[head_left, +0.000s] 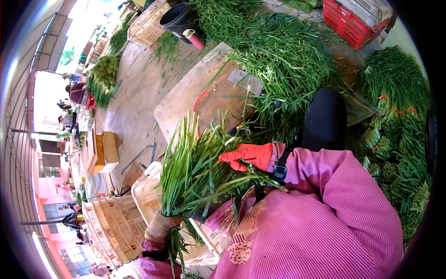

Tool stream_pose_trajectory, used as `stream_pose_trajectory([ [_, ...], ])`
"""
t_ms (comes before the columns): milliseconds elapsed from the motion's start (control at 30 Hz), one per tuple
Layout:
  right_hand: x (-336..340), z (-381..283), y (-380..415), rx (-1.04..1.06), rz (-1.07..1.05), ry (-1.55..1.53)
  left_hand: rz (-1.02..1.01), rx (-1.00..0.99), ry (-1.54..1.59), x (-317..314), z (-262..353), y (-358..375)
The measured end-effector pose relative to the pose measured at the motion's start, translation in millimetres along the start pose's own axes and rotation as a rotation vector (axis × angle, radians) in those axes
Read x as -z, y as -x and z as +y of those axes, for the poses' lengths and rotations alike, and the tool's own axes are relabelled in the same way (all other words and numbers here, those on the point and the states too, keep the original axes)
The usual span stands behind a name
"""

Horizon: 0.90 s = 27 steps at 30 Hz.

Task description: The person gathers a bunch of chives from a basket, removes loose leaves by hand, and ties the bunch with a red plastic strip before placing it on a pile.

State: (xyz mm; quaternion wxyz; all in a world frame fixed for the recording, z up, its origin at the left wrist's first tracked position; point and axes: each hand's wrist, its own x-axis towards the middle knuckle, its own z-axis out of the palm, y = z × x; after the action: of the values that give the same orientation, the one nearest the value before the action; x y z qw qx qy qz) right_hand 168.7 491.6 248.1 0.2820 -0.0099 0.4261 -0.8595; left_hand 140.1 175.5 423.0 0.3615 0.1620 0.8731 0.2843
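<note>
A large bundle of long green leafy stalks [186, 172] lies across the front of my body, its pale ends fanned toward the board. My left hand [162, 226], in a tan covering, is wrapped round the bundle's lower side, with leaves hanging below it. My right hand [248, 156] wears an orange-red glove; its fingers are bent together on leaves at the bundle's right side. Beyond the bundle is a worn wooden board [186, 102] with a red strip [200, 100] and a grey metal plate [245, 82] on it.
Loose greens [288, 51] are heaped past the board. Tied bundles [395, 111] lie at the right. A black bucket [179, 21], pink bottle [195, 41], red crate [346, 25], pale crate [146, 186] and wooden box [109, 151] stand around. People are far off at left.
</note>
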Motion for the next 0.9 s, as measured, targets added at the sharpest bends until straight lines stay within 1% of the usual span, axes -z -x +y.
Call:
stream_pose_trajectory([
  [33, 1.1, -1.2, 0.1, -0.018, -0.006, -0.023, 0.003, 0.001, 0.003, 0.8, -2.4, -2.0],
  [100, -0.4, -3.0, 1.2, -0.036, -0.010, -0.044, -0.077, -0.155, -0.366, 2.1, -5.2, -8.0],
  [133, -3.6, -3.0, 1.9, -0.074, -0.056, -0.034, -0.078, -0.158, -0.366, 2.6, -7.8, -7.4],
  [200, -7.2, -0.5, 4.5, -0.116, -0.101, -0.024, -0.016, 0.046, -0.016, 1.4, -14.1, -5.1],
  [233, -6.1, -1.9, 6.2, -0.118, -0.100, -0.023, -0.016, 0.044, -0.014, 1.7, -15.8, -8.1],
  [300, -2.2, -8.0, 10.8, -0.056, -0.090, -0.123, -0.067, -0.193, -0.252, 2.7, -21.5, -13.4],
  [333, 6.5, -10.8, 11.2, -0.094, -0.064, -0.144, -0.067, -0.191, -0.252, 3.2, -28.0, -13.0],
  [367, 15.9, -15.1, 18.7, -0.010, 0.001, -0.117, -0.055, -0.303, -0.348, 4.0, -36.5, -12.4],
  [400, 34.9, -17.0, 16.0, -0.021, 0.089, -0.150, -0.041, -0.417, -0.442, 4.9, -42.7, -13.4],
  [433, 43.0, -26.9, 22.7, 0.117, 0.133, -0.194, -0.040, -0.419, -0.440, 5.6, -46.3, -16.5],
  [467, 48.2, -33.9, 28.0, 0.274, 0.312, -0.170, -0.022, -0.552, -0.638, 6.5, -48.9, -18.9],
  [500, 57.4, -39.0, 24.6, 0.317, 0.420, -0.255, -0.002, -0.685, -0.837, 6.8, -49.8, -20.0],
  [533, 64.2, -42.9, 23.9, 0.299, 0.423, -0.109, -0.006, -0.655, -0.800, 5.7, -50.4, -14.4],
  [567, 68.7, -45.2, 24.7, 0.280, 0.424, 0.036, -0.019, -0.574, -0.682, 4.7, -50.1, -13.3],
  [633, 48.6, -44.1, 18.1, 0.392, 0.438, 0.367, -0.038, -0.433, -0.463, 2.4, -48.5, -9.4],
  [667, 51.8, -33.2, 9.0, 0.427, 0.417, 0.727, -0.038, -0.383, -0.385, 1.4, -47.5, -7.8],
  [700, 44.5, -22.9, 0.3, 0.278, 0.400, 0.810, -0.035, -0.344, -0.316, 0.2, -46.6, -7.1],
  [767, 21.2, -26.8, -11.3, 0.019, 0.313, 1.609, -0.023, -0.302, -0.191, -3.7, -44.4, -7.9],
  [833, -8.4, -27.4, -4.2, 0.295, 0.271, 1.060, 0.002, -0.294, -0.063, -10.1, -42.1, -10.5],
  [867, -9.7, 16.9, -29.4, 0.553, 0.553, 1.064, 0.008, -0.290, -0.023, -13.0, -42.0, -12.2],
  [900, -8.9, 9.5, -37.0, 0.092, 0.385, 1.100, 0.008, -0.287, 0.000, -15.1, -40.9, -14.2],
])
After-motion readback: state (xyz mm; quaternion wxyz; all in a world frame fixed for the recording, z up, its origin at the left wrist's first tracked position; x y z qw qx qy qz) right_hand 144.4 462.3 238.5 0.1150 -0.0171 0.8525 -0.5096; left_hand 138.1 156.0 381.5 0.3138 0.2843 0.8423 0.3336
